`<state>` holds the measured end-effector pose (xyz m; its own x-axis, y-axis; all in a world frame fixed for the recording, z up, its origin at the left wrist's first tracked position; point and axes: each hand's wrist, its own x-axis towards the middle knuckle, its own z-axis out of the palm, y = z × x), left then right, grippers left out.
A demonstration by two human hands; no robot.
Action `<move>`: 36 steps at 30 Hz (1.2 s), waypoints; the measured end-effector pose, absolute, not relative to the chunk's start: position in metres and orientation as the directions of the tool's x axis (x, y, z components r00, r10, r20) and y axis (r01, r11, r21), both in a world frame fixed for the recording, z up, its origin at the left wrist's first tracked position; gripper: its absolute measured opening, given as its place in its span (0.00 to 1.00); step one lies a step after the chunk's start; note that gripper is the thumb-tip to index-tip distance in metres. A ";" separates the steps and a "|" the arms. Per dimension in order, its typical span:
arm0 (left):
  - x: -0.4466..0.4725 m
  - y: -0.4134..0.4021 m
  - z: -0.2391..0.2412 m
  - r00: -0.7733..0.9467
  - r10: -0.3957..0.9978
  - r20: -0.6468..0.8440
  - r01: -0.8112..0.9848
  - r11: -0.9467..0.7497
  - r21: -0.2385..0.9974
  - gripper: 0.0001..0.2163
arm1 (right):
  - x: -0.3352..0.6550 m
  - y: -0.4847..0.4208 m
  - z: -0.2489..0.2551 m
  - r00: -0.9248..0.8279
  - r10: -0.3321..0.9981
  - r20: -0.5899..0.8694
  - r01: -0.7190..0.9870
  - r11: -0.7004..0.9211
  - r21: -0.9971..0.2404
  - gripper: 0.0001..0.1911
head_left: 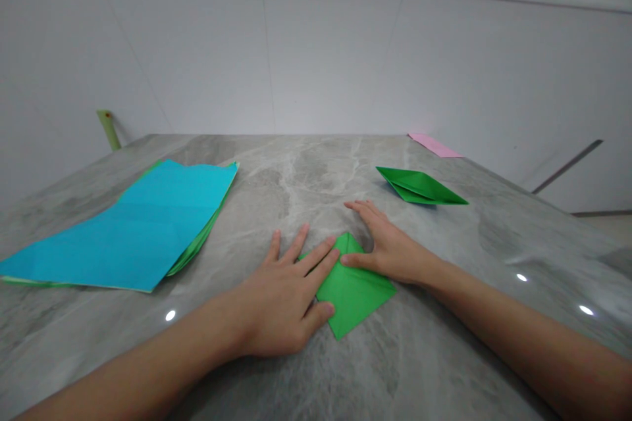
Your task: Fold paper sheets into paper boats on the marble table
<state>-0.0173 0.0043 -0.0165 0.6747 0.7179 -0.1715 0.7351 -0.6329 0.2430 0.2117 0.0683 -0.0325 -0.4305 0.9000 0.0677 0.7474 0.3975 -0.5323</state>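
Observation:
A folded green sheet of paper (353, 296) lies flat on the table in front of me, with creases across it and a corner pointing towards me. My left hand (291, 296) rests spread over its left side, fingertips and thumb on the paper. From the right, my right hand (388, 247) touches the paper's upper part with the thumb, its other fingers stretched out beyond the far right edge. Both hands cover parts of the sheet. Further back on the right sits a green folded paper boat (419, 186), apart from my hands.
On the left lies a stack of paper sheets, a blue sheet (133, 223) on top and green ones beneath. A pink paper (434, 145) is at the far right edge of the grey marbled table (316, 171). A white wall (316, 59) stands behind it.

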 end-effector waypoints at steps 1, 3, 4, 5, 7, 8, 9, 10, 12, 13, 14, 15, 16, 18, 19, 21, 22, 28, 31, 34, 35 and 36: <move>-0.017 0.005 -0.016 0.675 0.717 -0.174 0.735 -0.633 0.243 0.32 | 0.212 0.068 -0.032 -0.428 0.901 0.073 0.744 0.397 -0.537 0.49; -0.018 0.005 -0.016 0.673 0.715 -0.188 0.737 -0.630 0.244 0.32 | 0.212 0.068 -0.033 -0.430 0.899 0.082 0.738 0.402 -0.542 0.48; -0.018 0.006 -0.016 0.672 0.715 -0.193 0.738 -0.629 0.243 0.32 | 0.212 0.069 -0.033 -0.429 0.899 0.086 0.737 0.404 -0.542 0.48; -0.018 0.006 -0.016 0.673 0.714 -0.195 0.738 -0.629 0.242 0.32 | 0.212 0.069 -0.033 -0.427 0.900 0.088 0.739 0.403 -0.540 0.48; -0.018 0.006 -0.016 0.673 0.714 -0.194 0.738 -0.630 0.240 0.32 | 0.213 0.070 -0.033 -0.417 0.904 0.096 0.745 0.400 -0.533 0.48; -0.018 0.006 -0.016 0.673 0.715 -0.192 0.738 -0.631 0.239 0.32 | 0.213 0.071 -0.034 -0.412 0.905 0.104 0.746 0.401 -0.531 0.47; -0.018 0.006 -0.016 0.672 0.716 -0.190 0.739 -0.630 0.239 0.32 | 0.214 0.072 -0.034 -0.410 0.905 0.114 0.746 0.404 -0.529 0.47; -0.018 0.006 -0.016 0.671 0.716 -0.190 0.739 -0.629 0.239 0.32 | 0.214 0.073 -0.034 -0.408 0.905 0.122 0.745 0.407 -0.528 0.46; -0.018 0.005 -0.016 0.671 0.716 -0.191 0.739 -0.628 0.242 0.32 | 0.215 0.075 -0.035 -0.402 0.906 0.131 0.748 0.408 -0.523 0.46; -0.018 0.005 -0.016 0.672 0.714 -0.194 0.739 -0.629 0.244 0.31 | 0.215 0.076 -0.036 -0.398 0.908 0.134 0.752 0.406 -0.520 0.45; -0.018 0.005 -0.015 0.673 0.713 -0.198 0.738 -0.629 0.243 0.31 | 0.216 0.078 -0.037 -0.393 0.909 0.138 0.755 0.404 -0.516 0.45; -0.017 0.005 -0.015 0.673 0.711 -0.205 0.739 -0.629 0.241 0.30 | 0.216 0.079 -0.037 -0.386 0.911 0.144 0.759 0.403 -0.512 0.45; -0.017 0.004 -0.014 0.672 0.710 -0.210 0.740 -0.629 0.239 0.29 | 0.217 0.081 -0.038 -0.381 0.912 0.153 0.761 0.403 -0.508 0.45; -0.017 0.004 -0.012 0.671 0.709 -0.218 0.741 -0.629 0.236 0.28 | 0.218 0.083 -0.040 -0.373 0.911 0.173 0.763 0.408 -0.502 0.44; -0.017 0.004 -0.011 0.671 0.708 -0.221 0.741 -0.629 0.237 0.27 | 0.218 0.084 -0.040 -0.370 0.911 0.183 0.762 0.410 -0.502 0.43; -0.016 0.004 -0.010 0.671 0.706 -0.224 0.741 -0.627 0.240 0.27 | 0.219 0.086 -0.041 -0.364 0.910 0.197 0.760 0.412 -0.502 0.41; -0.016 0.004 -0.010 0.671 0.706 -0.226 0.741 -0.626 0.242 0.27 | 0.219 0.087 -0.041 -0.359 0.911 0.203 0.760 0.411 -0.504 0.41; -0.016 0.005 -0.011 0.674 0.706 -0.219 0.738 -0.629 0.243 0.27 | 0.221 0.095 -0.045 -0.333 0.904 0.268 0.750 0.426 -0.506 0.37; -0.016 0.005 -0.011 0.671 0.705 -0.228 0.741 -0.628 0.240 0.27 | 0.222 0.099 -0.048 -0.315 0.900 0.301 0.754 0.430 -0.497 0.36; -0.016 0.005 -0.010 0.673 0.703 -0.229 0.739 -0.629 0.240 0.27 | 0.221 0.102 -0.049 -0.283 0.884 0.372 0.761 0.443 -0.474 0.29; -0.016 0.005 -0.010 0.673 0.704 -0.226 0.739 -0.630 0.239 0.26 | 0.221 0.102 -0.049 -0.279 0.873 0.399 0.755 0.457 -0.470 0.26; -0.017 0.005 -0.010 0.674 0.705 -0.223 0.739 -0.631 0.239 0.26 | 0.221 0.102 -0.048 -0.284 0.861 0.421 0.745 0.475 -0.468 0.25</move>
<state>-0.0166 0.0053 -0.0098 0.6736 0.7047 -0.2227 0.7385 -0.6305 0.2388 0.2206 0.1016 -0.0480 -0.2837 0.8614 0.4213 0.7452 0.4746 -0.4684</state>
